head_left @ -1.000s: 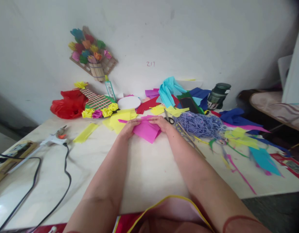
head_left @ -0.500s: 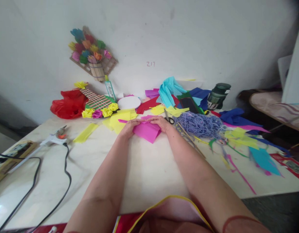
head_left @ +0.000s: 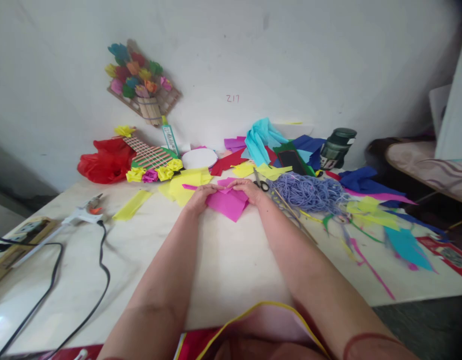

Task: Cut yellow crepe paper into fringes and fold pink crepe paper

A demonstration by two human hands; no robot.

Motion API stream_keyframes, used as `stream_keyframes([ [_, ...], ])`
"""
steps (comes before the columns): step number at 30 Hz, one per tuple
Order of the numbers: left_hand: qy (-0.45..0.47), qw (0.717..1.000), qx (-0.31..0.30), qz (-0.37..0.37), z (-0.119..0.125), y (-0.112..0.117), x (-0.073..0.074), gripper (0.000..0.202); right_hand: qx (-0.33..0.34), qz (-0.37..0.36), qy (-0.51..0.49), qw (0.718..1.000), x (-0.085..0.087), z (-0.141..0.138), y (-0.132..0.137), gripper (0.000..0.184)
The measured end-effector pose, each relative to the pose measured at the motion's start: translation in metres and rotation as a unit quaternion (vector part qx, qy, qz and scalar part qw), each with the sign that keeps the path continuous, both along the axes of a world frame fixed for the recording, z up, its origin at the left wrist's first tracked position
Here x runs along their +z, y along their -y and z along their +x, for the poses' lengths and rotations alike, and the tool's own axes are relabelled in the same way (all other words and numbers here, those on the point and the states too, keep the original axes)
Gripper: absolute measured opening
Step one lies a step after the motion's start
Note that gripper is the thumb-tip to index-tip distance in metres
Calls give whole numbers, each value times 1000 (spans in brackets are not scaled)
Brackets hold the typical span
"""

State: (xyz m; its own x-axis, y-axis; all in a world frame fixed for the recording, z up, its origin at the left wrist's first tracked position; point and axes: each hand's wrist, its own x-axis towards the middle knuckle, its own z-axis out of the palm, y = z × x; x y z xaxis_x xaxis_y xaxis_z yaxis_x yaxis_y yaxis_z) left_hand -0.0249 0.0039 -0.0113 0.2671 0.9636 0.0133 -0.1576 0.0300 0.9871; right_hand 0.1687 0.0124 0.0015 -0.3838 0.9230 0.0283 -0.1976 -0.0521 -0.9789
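A sheet of magenta crepe paper [head_left: 227,204] lies between my two hands on the white table. My left hand [head_left: 203,196] is closed on its left edge, fingertips toward the middle. From the other side my right hand [head_left: 249,190] pinches the upper part of the paper. The fingertips of both hands nearly meet at a fold. A narrow magenta strip [head_left: 189,187] pokes out left of my left hand. Just beyond it lie yellow crepe paper sheets [head_left: 183,184]. Scissors [head_left: 262,186] with black handles rest close to my right hand.
Tangled purple-blue cord [head_left: 309,192] and paper scraps spread on the right, before a dark green jar [head_left: 338,148]. At the left lie a glue gun [head_left: 84,214], its black cable and a power strip [head_left: 24,240]. A stick craft with paper flowers [head_left: 151,157] leans near the wall.
My hands stay on the magenta paper in nearly the same place. The fingertips have shifted very slightly along the fold.
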Motion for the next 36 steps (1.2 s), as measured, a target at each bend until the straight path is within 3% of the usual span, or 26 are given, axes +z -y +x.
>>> stream_keyframes([
  [9, -9, 998, -8, 63, 2, 6, 3, 22, 4, 19, 16, 1000, -1, 0, -1, 14],
  [14, -18, 999, -34, 15, 4, 12, 7, 41, -2, 23, 29, 999, -1, 0, -1, 14],
  [19, -20, 998, -42, 31, 5, 13, 8, 53, -4, 8, 8, 1000, 0, 0, -1, 15],
  [24, -27, 998, -47, 37, 5, 13, 8, 53, 3, 16, -24, 1000, 1, 0, 0, 22],
  [28, -32, 998, -43, 36, 6, 13, 7, 52, -23, 42, 23, 999, -2, -3, -1, 30],
  [36, -31, 998, -39, 24, 7, 11, 5, 46, -68, 47, 84, 993, -6, -5, -4, 25],
])
